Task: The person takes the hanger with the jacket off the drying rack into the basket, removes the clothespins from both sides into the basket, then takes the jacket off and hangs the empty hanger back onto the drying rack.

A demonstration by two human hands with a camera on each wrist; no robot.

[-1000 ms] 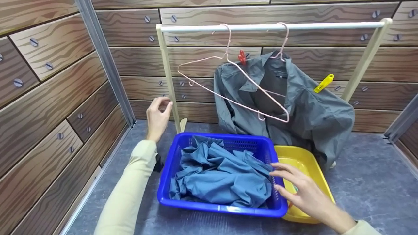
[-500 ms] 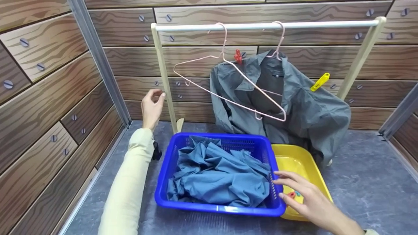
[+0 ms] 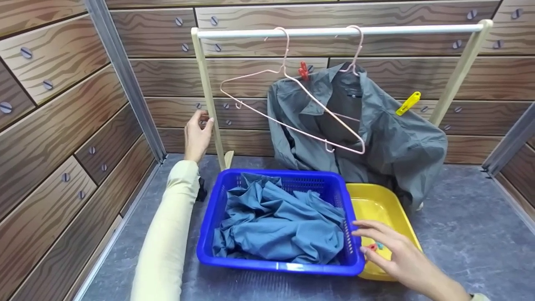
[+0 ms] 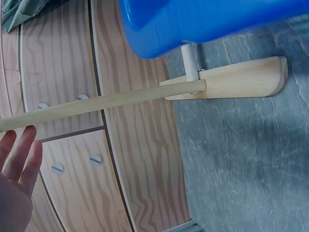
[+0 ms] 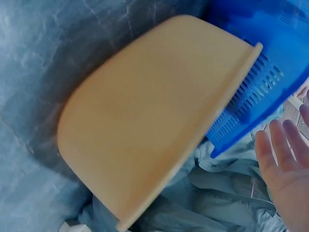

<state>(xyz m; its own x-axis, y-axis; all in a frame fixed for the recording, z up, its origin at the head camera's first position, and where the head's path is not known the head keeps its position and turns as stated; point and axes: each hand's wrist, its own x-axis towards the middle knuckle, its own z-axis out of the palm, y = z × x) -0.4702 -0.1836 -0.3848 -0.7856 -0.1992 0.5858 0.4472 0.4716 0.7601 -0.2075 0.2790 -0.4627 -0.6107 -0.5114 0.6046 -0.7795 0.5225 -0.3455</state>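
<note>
My left hand (image 3: 197,133) is beside the left wooden post (image 3: 207,90) of a clothes rack. In the left wrist view its fingertips appear against the post (image 4: 96,104), not wrapped round it. My right hand (image 3: 401,253) has its fingers spread over the yellow tray (image 3: 395,200), close to the right rim of the blue basket (image 3: 234,261); contact with the rim cannot be told. Crumpled blue cloth (image 3: 271,232) lies in the basket. A pink hanger (image 3: 267,115) hangs bare on the rack. Behind it a grey-green shirt (image 3: 397,138) hangs on a second pink hanger (image 3: 357,52).
A red clothespin (image 3: 303,71) and a yellow clothespin (image 3: 408,103) clip the shirt at its shoulders. Small red and teal pieces (image 3: 378,246) lie in the tray. The white rail (image 3: 334,31) spans the rack. Wood-patterned walls (image 3: 62,138) enclose the grey marbled surface (image 3: 468,234).
My left hand has moved up and closer to the rack's left post. My right hand has shifted slightly right and down, uncovering small pieces in the tray. The camera view has shifted a little.
</note>
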